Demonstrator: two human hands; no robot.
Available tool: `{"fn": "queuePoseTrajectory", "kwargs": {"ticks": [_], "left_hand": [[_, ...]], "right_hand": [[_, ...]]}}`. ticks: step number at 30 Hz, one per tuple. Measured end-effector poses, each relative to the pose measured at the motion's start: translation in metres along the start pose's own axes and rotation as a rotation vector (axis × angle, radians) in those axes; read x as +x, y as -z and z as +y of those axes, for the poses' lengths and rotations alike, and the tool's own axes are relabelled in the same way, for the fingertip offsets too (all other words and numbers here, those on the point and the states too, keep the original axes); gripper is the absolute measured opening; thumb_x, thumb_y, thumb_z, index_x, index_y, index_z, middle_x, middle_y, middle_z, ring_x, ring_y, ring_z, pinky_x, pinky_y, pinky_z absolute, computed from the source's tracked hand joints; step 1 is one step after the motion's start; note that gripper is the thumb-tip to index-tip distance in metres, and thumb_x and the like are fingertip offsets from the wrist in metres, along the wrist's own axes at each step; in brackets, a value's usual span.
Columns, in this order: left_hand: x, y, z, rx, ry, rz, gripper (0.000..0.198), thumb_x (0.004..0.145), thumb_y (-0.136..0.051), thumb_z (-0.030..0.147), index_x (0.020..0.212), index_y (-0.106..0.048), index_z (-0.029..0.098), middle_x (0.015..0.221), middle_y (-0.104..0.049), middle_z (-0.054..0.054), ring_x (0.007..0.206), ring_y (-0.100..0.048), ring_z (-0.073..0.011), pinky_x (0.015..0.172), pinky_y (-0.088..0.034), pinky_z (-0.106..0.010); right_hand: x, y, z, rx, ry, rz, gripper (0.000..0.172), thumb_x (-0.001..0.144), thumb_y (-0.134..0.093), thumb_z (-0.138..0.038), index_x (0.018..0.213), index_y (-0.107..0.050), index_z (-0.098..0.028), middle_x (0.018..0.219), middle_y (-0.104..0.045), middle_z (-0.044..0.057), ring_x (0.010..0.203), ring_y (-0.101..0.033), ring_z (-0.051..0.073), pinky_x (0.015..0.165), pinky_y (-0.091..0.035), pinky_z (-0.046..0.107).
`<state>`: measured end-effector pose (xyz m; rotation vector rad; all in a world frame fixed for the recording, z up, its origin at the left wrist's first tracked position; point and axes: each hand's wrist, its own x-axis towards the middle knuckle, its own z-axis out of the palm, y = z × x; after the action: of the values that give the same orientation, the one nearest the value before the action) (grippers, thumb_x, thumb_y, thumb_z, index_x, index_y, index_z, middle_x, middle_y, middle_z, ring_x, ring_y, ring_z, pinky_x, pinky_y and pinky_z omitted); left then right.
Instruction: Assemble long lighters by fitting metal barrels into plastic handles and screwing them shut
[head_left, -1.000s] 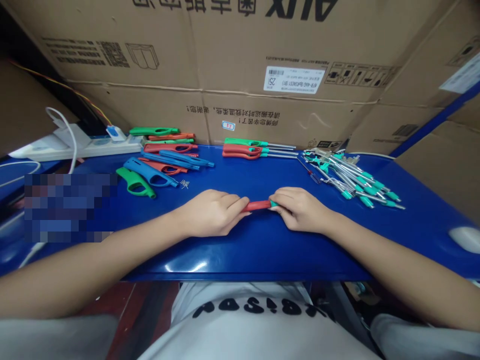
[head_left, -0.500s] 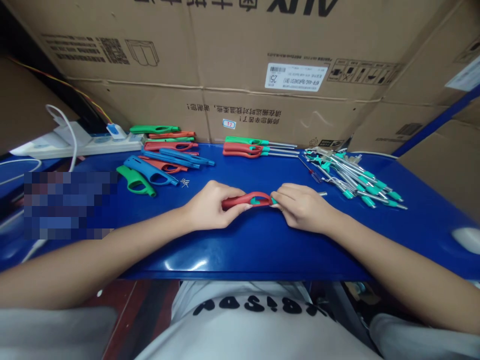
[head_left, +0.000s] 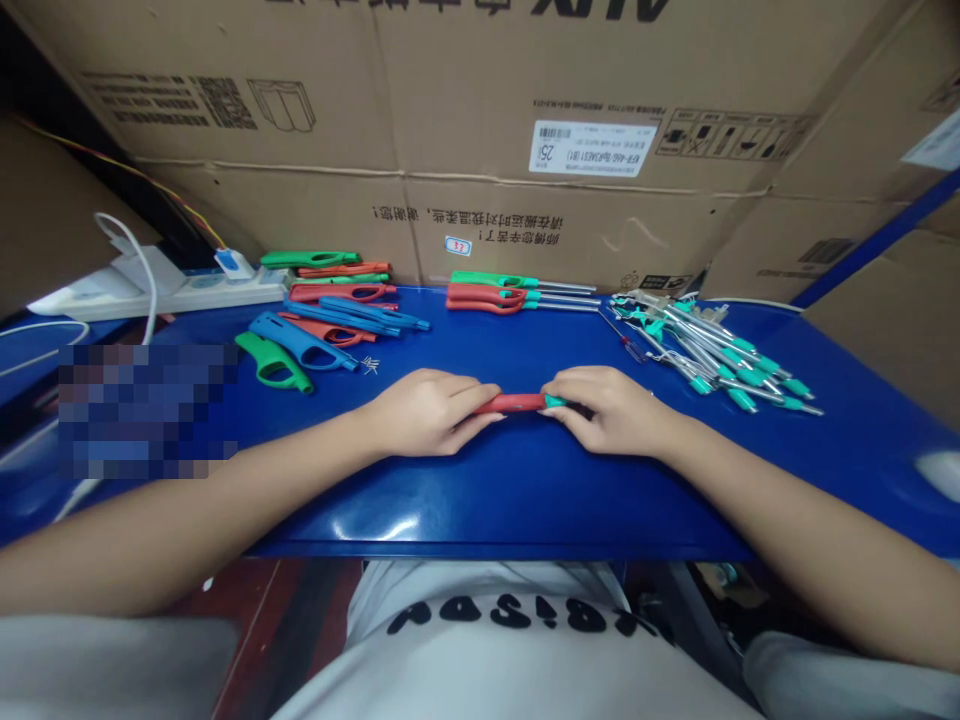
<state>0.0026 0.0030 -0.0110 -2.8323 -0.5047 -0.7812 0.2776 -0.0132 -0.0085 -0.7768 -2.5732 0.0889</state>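
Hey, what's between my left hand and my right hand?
The head view shows a red handle with a green collar spanning from your left hand to your right hand.

One camera sits on the person's head and looks forward and down, close to the blue table (head_left: 480, 500), so the white shirt (head_left: 487, 665) shows at the bottom of the frame, the left hand (head_left: 424, 412) and right hand (head_left: 611, 410) in the middle, and the big cardboard box (head_left: 465, 110) across the top

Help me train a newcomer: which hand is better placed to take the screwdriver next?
Probably right: the right hand is nearer the screwdriver than the left hand, though both are occupied.
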Motion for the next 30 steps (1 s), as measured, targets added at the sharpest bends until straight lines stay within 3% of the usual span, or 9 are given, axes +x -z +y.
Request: {"fn": "queuePoseTrajectory", "kwargs": {"ticks": [7,10,13,16,19,22,26,30], "left_hand": [[0.009,0.007,-0.011,-0.106,0.19,-0.231,0.044,0.103,-0.049,0.042,0.136,-0.057,0.015,0.117,-0.07,-0.012,0.106,-0.067,-0.0242,0.092,-0.053,-0.034],[0.007,0.004,-0.017,-0.161,0.168,-0.28,0.037,0.103,-0.049,0.037,0.133,-0.06,0.017,0.121,-0.068,-0.011,0.11,-0.063,-0.0244,0.097,-0.051,-0.035],[0.006,0.002,-0.02,-0.142,0.177,-0.281,0.036,0.101,-0.053,0.034,0.131,-0.062,0.017,0.122,-0.067,-0.011,0.11,-0.061,-0.0252,0.097,-0.05,-0.037],[0.005,0.0,-0.02,-0.136,0.205,-0.275,0.034,0.101,-0.053,0.033,0.128,-0.064,0.016,0.121,-0.067,-0.01,0.109,-0.061,-0.025,0.096,-0.05,-0.037],[0.007,0.0,-0.017,-0.155,0.238,-0.275,0.036,0.099,-0.055,0.035,0.128,-0.063,0.016,0.12,-0.067,-0.011,0.109,-0.061,-0.0254,0.096,-0.05,-0.037],[0.009,0.003,-0.015,-0.166,0.268,-0.282,0.038,0.097,-0.057,0.035,0.129,-0.063,0.014,0.118,-0.067,-0.012,0.109,-0.062,-0.0263,0.097,-0.05,-0.038],[0.01,0.014,-0.012,-0.131,0.289,-0.362,0.041,0.093,-0.058,0.028,0.131,-0.062,0.012,0.12,-0.065,-0.014,0.111,-0.061,-0.0291,0.098,-0.05,-0.041],[0.01,0.024,-0.009,-0.141,0.337,-0.453,0.039,0.093,-0.057,0.02,0.13,-0.063,0.011,0.119,-0.064,-0.014,0.108,-0.062,-0.0285,0.096,-0.051,-0.04]], "right_hand": [[0.0,0.018,0.019,-0.051,-0.154,-0.118,0.018,0.099,-0.052,-0.029,0.101,-0.065,-0.017,0.092,-0.067,0.008,0.082,-0.063,0.02,0.072,-0.047,0.031],[-0.002,0.024,0.026,-0.068,-0.233,-0.195,0.018,0.097,-0.058,-0.035,0.096,-0.064,-0.018,0.092,-0.068,0.007,0.079,-0.061,0.019,0.067,-0.043,0.029],[-0.004,0.031,0.034,0.033,-0.304,-0.238,0.03,0.093,-0.063,-0.048,0.088,-0.064,-0.019,0.083,-0.067,0.004,0.071,-0.058,0.017,0.062,-0.04,0.028],[-0.009,0.04,0.048,0.036,-0.389,-0.182,0.036,0.099,-0.05,-0.047,0.083,-0.066,-0.019,0.083,-0.068,0.006,0.075,-0.061,0.019,0.069,-0.044,0.03],[-0.015,0.045,0.063,-0.296,-0.659,-0.062,0.03,0.099,-0.044,-0.031,0.087,-0.068,-0.016,0.094,-0.069,0.013,0.089,-0.064,0.025,0.08,-0.046,0.035],[-0.019,0.043,0.072,-0.52,-0.949,-0.173,0.032,0.096,-0.051,-0.039,0.1,-0.069,-0.013,0.112,-0.066,0.019,0.093,-0.066,0.03,0.077,-0.048,0.039],[-0.015,0.048,0.068,-0.566,-1.081,-0.308,0.034,0.096,-0.05,-0.042,0.104,-0.07,-0.015,0.117,-0.065,0.02,0.094,-0.068,0.032,0.073,-0.051,0.04],[0.0,0.067,0.048,-0.629,-1.204,-0.238,0.035,0.094,-0.052,-0.039,0.108,-0.07,-0.013,0.103,-0.072,0.024,0.096,-0.069,0.041,0.069,-0.052,0.046]]}}
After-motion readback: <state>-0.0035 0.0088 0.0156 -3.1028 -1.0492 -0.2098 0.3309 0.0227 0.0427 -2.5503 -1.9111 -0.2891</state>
